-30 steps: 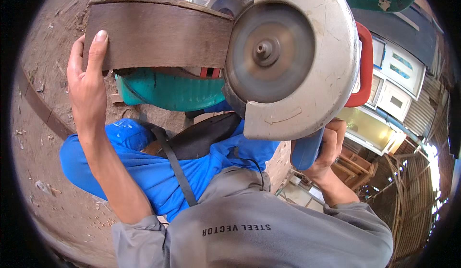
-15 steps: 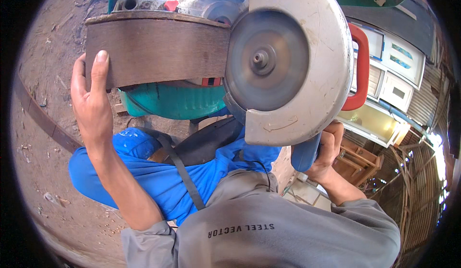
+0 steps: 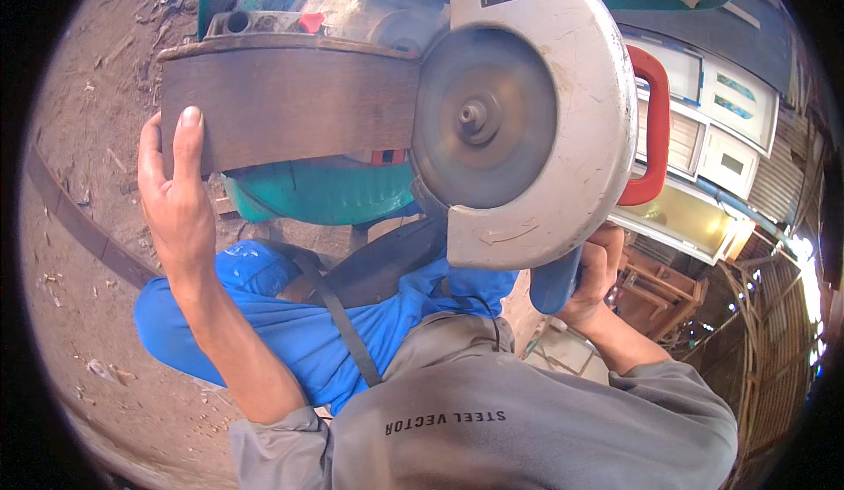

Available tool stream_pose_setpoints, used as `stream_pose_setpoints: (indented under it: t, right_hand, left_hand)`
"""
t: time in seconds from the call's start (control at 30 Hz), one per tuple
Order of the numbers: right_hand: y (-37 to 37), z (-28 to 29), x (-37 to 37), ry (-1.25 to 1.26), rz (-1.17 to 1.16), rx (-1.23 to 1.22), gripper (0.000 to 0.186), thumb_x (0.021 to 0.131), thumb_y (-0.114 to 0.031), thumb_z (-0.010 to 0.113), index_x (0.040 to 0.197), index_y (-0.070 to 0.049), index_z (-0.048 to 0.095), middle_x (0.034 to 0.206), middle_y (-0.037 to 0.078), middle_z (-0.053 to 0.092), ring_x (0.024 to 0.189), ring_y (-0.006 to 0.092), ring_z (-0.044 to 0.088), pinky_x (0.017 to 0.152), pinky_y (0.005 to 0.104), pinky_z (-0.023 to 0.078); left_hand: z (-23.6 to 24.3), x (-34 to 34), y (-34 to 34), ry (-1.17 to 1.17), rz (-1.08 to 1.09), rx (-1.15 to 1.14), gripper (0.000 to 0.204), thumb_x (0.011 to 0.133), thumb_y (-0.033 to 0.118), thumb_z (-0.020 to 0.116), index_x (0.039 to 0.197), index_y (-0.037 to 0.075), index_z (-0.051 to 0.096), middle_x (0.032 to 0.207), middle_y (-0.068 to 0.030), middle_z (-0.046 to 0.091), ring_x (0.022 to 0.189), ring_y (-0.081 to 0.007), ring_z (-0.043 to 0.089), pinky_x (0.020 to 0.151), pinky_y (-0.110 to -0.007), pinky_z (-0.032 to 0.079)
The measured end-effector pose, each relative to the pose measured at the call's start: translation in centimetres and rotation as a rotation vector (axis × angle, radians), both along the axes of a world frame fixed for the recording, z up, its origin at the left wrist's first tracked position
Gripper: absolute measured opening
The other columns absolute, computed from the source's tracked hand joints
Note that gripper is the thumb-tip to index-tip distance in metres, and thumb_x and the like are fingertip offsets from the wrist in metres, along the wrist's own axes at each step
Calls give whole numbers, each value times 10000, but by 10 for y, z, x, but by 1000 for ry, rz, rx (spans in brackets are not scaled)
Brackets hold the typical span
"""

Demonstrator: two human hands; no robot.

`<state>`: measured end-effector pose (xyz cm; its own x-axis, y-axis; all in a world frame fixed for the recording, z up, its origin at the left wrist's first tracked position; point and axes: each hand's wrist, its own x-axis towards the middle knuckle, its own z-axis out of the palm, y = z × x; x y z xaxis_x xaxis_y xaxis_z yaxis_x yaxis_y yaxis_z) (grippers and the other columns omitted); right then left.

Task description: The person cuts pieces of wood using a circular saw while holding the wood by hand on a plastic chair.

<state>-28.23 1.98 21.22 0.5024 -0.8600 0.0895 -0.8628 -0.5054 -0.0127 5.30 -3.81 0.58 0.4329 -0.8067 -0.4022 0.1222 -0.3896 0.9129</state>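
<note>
A dark brown wooden board (image 3: 290,103) lies level with its right end against the blade (image 3: 519,147) of a miter saw. My left hand (image 3: 180,204) grips the board's left end, thumb on the near face and fingers wrapped behind. The blade is blurred by spinning, inside a pale grey guard (image 3: 598,112). Round the saw's blue handle (image 3: 554,286) below the guard, my right hand (image 3: 598,281) is closed; part of it is hidden behind the handle. Hazy smoke or dust hangs over the board. The cut itself cannot be made out.
A red carrying handle (image 3: 651,130) sticks out right of the guard. Beneath the board is a green plastic chair (image 3: 321,196). White panelled cabinets or doors (image 3: 734,121) and a wooden frame (image 3: 664,283) stand at the right. Debris is scattered on the dirt floor (image 3: 83,288).
The haze around the board and blade looks thicker. Saw guard and blade have shifted slightly left in view, the board slightly down. Both hands keep their holds.
</note>
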Motion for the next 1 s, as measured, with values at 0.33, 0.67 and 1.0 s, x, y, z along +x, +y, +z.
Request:
stream_pose_setpoints:
  t: [0.33, 0.67, 1.0]
  right_hand:
    - [1, -3, -1, -26, -28, -53, 381, 640, -94, 863, 955, -19, 663, 883, 114, 550, 749, 297, 613, 620, 410, 489]
    - [1, -4, -5, -30, -16, -20, 400, 633, -116, 866, 945, 12, 650, 880, 128, 541, 768, 301, 585, 605, 401, 476]
    - [2, -7, 2, -16, -8, -48, 367, 627, -89, 853, 943, -26, 678, 876, 118, 547, 768, 300, 600, 627, 405, 477]
  left_hand:
    - [-14, 7, 1, 9, -65, 8, 812, 1011, 483, 682, 1481, -140, 457, 1398, -245, 578, 1327, -253, 528, 1157, -345, 362]
    - [-11, 7, 1, 42, -55, 19, 832, 1005, 492, 690, 1485, -144, 449, 1405, -241, 569, 1330, -253, 524, 1162, -343, 354]
    - [4, 0, -1, 49, 0, 24, 840, 1006, 474, 691, 1497, -153, 423, 1385, -232, 584, 1297, -240, 545, 1135, -326, 382]
